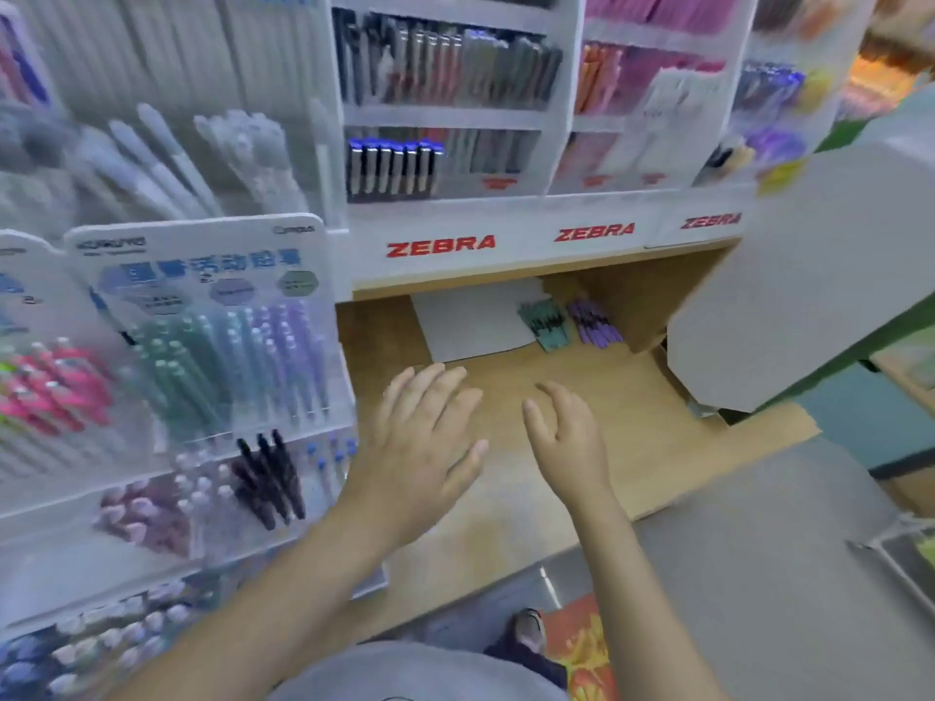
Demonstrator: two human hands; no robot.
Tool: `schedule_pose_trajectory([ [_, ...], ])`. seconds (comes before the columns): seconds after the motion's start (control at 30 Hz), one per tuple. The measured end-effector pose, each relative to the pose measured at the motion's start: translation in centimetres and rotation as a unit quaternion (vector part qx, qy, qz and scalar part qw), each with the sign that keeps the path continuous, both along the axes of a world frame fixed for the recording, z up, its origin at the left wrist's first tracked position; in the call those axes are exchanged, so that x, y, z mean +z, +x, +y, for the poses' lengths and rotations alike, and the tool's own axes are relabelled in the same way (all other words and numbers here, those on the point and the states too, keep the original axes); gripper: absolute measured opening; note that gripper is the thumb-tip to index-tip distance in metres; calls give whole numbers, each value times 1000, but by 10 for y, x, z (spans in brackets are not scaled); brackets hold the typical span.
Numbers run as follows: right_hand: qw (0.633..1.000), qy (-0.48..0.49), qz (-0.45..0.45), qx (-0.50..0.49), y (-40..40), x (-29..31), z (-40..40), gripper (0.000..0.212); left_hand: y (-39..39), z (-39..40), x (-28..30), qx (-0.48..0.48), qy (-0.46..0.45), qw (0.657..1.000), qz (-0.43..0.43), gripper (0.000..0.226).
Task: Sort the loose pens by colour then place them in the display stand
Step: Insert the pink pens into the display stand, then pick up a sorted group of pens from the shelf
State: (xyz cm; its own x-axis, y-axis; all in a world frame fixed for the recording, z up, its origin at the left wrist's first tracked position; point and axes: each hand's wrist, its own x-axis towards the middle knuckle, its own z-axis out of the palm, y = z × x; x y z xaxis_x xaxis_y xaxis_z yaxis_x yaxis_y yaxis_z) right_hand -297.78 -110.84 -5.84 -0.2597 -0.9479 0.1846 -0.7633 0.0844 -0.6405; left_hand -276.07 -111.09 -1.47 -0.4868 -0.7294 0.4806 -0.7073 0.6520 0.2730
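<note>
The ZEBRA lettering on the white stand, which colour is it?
Red, on the white stand front; the ZEBRA lettering shows clearly in the head view.

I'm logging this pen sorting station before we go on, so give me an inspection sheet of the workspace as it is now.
Surface: wooden shelf, mostly bare.
Job's things: green pens and purple pens in two separate piles at the back, beside a white sheet.
Clutter: nothing seen.
Hands: left hand and right hand open above the shelf, holding nothing.
Cables: nothing seen.
Surroundings: clear display stand of pens on the left; ZEBRA rack behind; white box on the right.
</note>
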Motion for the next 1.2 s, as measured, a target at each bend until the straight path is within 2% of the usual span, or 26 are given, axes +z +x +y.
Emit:
schedule_pose_trajectory([
  [0.13, 997, 69, -23, -18, -117, -52, -32, 50, -120, -47, -69, 70, 146, 985, -59, 59],
  [0.23, 992, 126, -18, 4, -191, -85, -60, 59, -186, -82, -123, 133, 269, 949, -92, 61],
  [0.3, 990, 138, -12, 9, -229, -104, -81, 63, -217, -100, -153, 158, 301, 933, -117, 63],
  [0.43, 989, 144, -7, 26, -274, -133, -127, 69, -252, -128, -204, 197, 347, 911, -105, 67],
  [0.6, 988, 133, 12, 79, -286, -157, -195, 77, -262, -133, -250, 245, 332, 900, -142, 74],
  [0.7, 988, 108, 13, 114, -266, -164, -239, 78, -262, -132, -255, 260, 322, 899, -144, 72],
  [0.8, 988, 84, 32, 127, -243, -177, -278, 87, -263, -133, -255, 268, 316, 902, -123, 70],
  [0.93, 974, 146, 89, 147, -230, -197, -310, 95, -262, -133, -258, 271, 310, 903, -124, 69],
  [1.03, 962, 162, 153, 160, -227, -210, -315, 81, -262, -133, -259, 274, 304, 904, -123, 69],
  [1.2, 958, 168, 169, 162, -230, -212, -309, 67, -262, -133, -260, 274, 300, 905, -129, 68],
])
